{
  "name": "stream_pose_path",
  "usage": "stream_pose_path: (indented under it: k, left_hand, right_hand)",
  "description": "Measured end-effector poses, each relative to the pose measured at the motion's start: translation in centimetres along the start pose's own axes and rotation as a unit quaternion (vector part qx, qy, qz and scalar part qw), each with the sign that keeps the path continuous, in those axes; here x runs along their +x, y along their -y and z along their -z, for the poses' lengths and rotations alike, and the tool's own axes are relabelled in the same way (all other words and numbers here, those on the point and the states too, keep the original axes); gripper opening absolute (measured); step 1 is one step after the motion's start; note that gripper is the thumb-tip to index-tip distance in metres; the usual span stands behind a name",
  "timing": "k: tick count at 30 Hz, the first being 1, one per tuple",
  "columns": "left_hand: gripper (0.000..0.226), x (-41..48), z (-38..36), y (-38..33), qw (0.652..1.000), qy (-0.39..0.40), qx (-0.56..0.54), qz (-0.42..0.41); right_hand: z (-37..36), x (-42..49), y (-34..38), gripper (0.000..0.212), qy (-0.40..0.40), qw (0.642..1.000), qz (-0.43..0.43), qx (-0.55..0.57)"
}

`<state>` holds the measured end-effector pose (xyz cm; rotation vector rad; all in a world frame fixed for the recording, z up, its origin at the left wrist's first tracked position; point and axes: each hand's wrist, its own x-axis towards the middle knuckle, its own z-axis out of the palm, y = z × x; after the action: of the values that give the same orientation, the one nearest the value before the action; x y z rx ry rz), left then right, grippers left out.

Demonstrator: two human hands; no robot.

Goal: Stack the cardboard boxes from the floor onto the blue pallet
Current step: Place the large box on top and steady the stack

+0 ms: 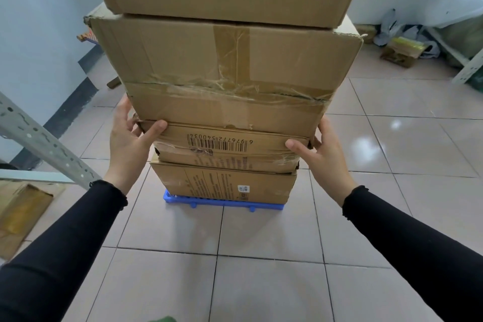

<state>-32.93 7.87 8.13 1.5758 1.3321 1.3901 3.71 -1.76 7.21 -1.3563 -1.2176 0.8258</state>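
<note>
Centre frame: cardboard boxes [227, 60] stacked on blue pallet [222, 203]; left hand [130, 141] and right hand [324, 152], grip closed round barcoded box [230, 142] ends.

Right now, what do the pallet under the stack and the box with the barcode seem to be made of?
The blue pallet looks like moulded plastic, smooth and slightly glossy: even colour, small round feet. The barcode box seems brown corrugated cardboard, matte and creased, with wrinkled clear tape shining at its right corner.
</note>
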Motion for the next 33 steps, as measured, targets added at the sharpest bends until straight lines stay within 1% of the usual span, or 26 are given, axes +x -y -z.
stream_pose_path:
  k: [2,3,4,6,7,8,9,11,12,13,19,24,27,30,33]
  left_hand:
    - [0.09,-0.8,0.4,1.7,0.999,0.002,0.032,0.027]
    - [0.094,-1.3,0.5,2.7,0.997,0.007,0.044,0.056]
    - [0.096,-1.8,0.6,3.8,0.994,0.013,0.059,0.088]
    - [0.095,-2.7,0.4,5.4,0.986,0.037,0.091,0.133]
    - [0.09,-3.0,0.1,6.0,0.983,0.052,0.096,0.147]
    - [0.079,-3.3,-0.1,6.3,0.981,0.065,0.095,0.153]
    - [0.068,-3.4,-0.4,6.4,0.981,0.074,0.101,0.151]
    - [0.055,-3.3,-0.8,6.9,0.979,0.085,0.111,0.152]
    - [0.051,-3.3,-0.9,7.2,0.978,0.087,0.111,0.153]
    - [0.048,-3.3,-0.9,7.2,0.978,0.09,0.108,0.153]
    - [0.034,-3.4,-1.2,7.9,0.982,0.072,0.098,0.148]
    - [0.036,-3.4,-1.3,7.9,0.983,0.064,0.087,0.149]
    - [0.035,-3.4,-1.3,8.0,0.983,0.061,0.09,0.151]
    - [0.034,-3.5,-1.4,8.1,0.983,0.057,0.093,0.147]
    - [0.041,-3.6,-1.5,8.2,0.983,0.054,0.093,0.145]
  right_hand:
    - [0.0,-0.6,-1.4,0.105,-0.004,1.0,-0.022,-0.001]
    - [-0.1,-1.0,-2.0,0.113,-0.002,0.999,-0.042,-0.007]
    - [-0.2,-1.3,-2.8,0.116,0.005,0.998,-0.067,-0.014]
    - [-0.5,-1.6,-4.4,0.11,0.027,0.992,-0.107,-0.054]
    - [-0.6,-1.7,-5.1,0.108,0.039,0.988,-0.118,-0.087]
    - [-0.8,-1.7,-5.6,0.107,0.051,0.984,-0.128,-0.116]
    - [-0.9,-1.6,-6.1,0.101,0.063,0.98,-0.135,-0.13]
    - [-1.2,-1.4,-6.6,0.069,0.072,0.982,-0.136,-0.111]
    - [-1.4,-1.4,-6.7,0.059,0.07,0.984,-0.13,-0.099]
    - [-1.6,-1.3,-6.8,0.055,0.065,0.986,-0.123,-0.093]
    - [-1.9,-1.1,-7.7,0.048,0.045,0.985,-0.11,-0.123]
    - [-1.7,-0.6,-8.0,0.052,0.045,0.983,-0.093,-0.154]
    - [-1.7,-0.6,-8.2,0.049,0.043,0.982,-0.09,-0.163]
    - [-1.6,-0.5,-8.2,0.051,0.046,0.981,-0.092,-0.166]
    - [-1.5,-0.5,-8.1,0.053,0.048,0.98,-0.097,-0.166]
